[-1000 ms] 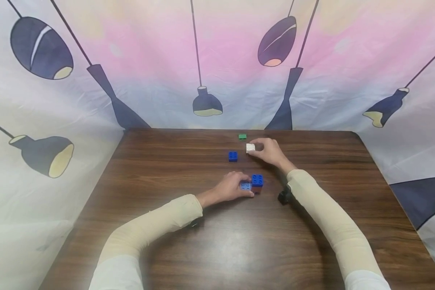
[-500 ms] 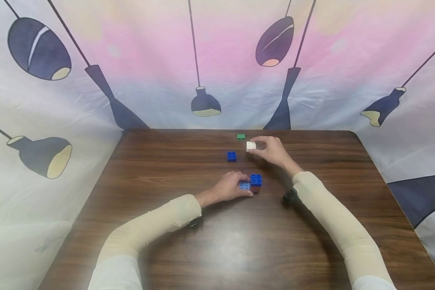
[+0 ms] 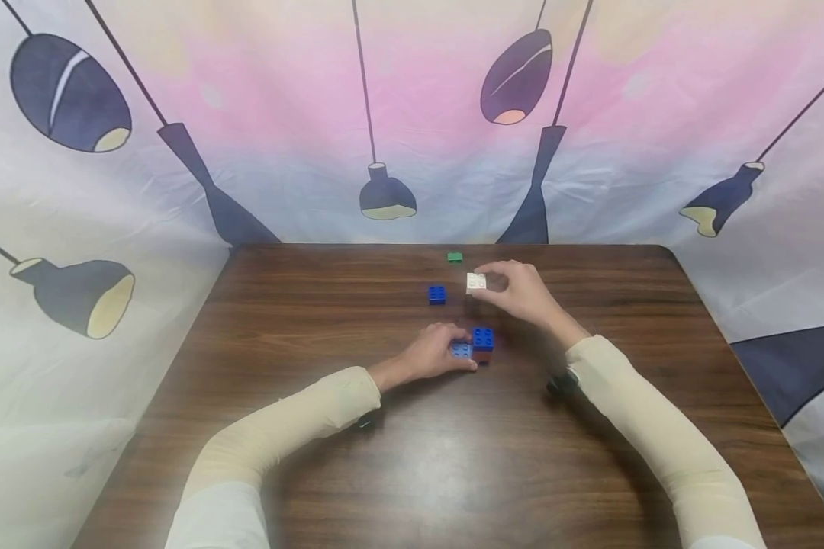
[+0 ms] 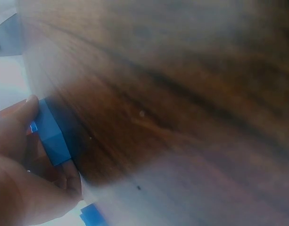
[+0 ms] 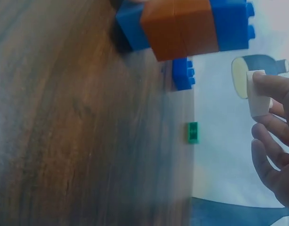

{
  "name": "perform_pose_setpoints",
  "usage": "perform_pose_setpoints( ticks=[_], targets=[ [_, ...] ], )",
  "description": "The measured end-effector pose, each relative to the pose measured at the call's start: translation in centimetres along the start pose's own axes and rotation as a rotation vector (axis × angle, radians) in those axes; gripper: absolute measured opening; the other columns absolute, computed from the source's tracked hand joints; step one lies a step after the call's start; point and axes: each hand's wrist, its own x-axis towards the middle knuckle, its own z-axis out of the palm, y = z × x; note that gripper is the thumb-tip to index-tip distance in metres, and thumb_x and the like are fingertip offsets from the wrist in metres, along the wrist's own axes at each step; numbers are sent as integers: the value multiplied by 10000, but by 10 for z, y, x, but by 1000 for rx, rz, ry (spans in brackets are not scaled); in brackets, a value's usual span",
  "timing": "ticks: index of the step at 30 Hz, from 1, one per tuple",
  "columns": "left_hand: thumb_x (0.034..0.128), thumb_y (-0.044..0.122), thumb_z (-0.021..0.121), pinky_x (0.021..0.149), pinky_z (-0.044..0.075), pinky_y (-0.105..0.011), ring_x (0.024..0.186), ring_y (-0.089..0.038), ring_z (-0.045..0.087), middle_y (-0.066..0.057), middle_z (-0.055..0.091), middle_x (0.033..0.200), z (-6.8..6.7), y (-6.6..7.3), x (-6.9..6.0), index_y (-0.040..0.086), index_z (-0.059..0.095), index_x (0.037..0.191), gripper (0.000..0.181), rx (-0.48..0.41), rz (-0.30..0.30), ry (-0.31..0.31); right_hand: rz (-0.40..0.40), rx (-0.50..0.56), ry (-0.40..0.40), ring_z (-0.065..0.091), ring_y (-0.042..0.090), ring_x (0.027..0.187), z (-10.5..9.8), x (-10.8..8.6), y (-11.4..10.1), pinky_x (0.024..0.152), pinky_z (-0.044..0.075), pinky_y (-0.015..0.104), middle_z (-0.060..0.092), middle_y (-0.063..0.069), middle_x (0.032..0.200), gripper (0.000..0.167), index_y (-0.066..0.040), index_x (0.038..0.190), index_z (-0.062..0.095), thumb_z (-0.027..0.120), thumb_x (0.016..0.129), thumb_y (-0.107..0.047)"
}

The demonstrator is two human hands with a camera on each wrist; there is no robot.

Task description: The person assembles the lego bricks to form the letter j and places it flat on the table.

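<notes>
My left hand (image 3: 431, 352) grips a light blue toy brick (image 3: 461, 350) at the bottom of a stack, thumb and fingers on opposite sides. Beside its studs stand orange-red bricks (image 5: 182, 28), stacked, with a dark blue brick (image 3: 483, 338) on top. Farther back, my right hand (image 3: 523, 291) pinches a white brick (image 3: 476, 283) between thumb and fingers. In the right wrist view this white brick (image 5: 259, 96) is held off the table, apart from the stack; its other fingers are loosely bent.
A loose blue brick (image 3: 437, 295) lies on the wooden table (image 3: 412, 457), left of the white one. A small green brick (image 3: 455, 258) lies near the far table edge. A curtain printed with lamps (image 3: 387, 194) hangs behind and at the sides.
The right forearm has swung outward to the right while the right hand keeps hold of the white brick, which has shifted slightly. My left hand stays at the stack. The whole view drifts slightly.
</notes>
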Motion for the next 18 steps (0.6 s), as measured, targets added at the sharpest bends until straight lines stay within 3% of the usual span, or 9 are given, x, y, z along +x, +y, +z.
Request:
perform_pose_setpoints(
  ticks=[9,18],
  targets=[
    [845,382,835,916,524,-365,1009,-207,682,-75,746,1127,0,-2,1,55,725,1187,485,-4,32,18,-24,-23,9,681,302,1130,-7,-17,-14,954,527,500,748,105,1180,459,-85,1230,738,813,882,-375],
    [852,383,831,929,525,-369,1024,-209,685,-82,743,1158,-1,-1,0,54,719,1207,497,-12,30,9,-53,-45,63,697,321,1076,-14,-31,-24,901,546,497,754,119,1156,466,-66,1221,742,834,864,-351]
  ],
)
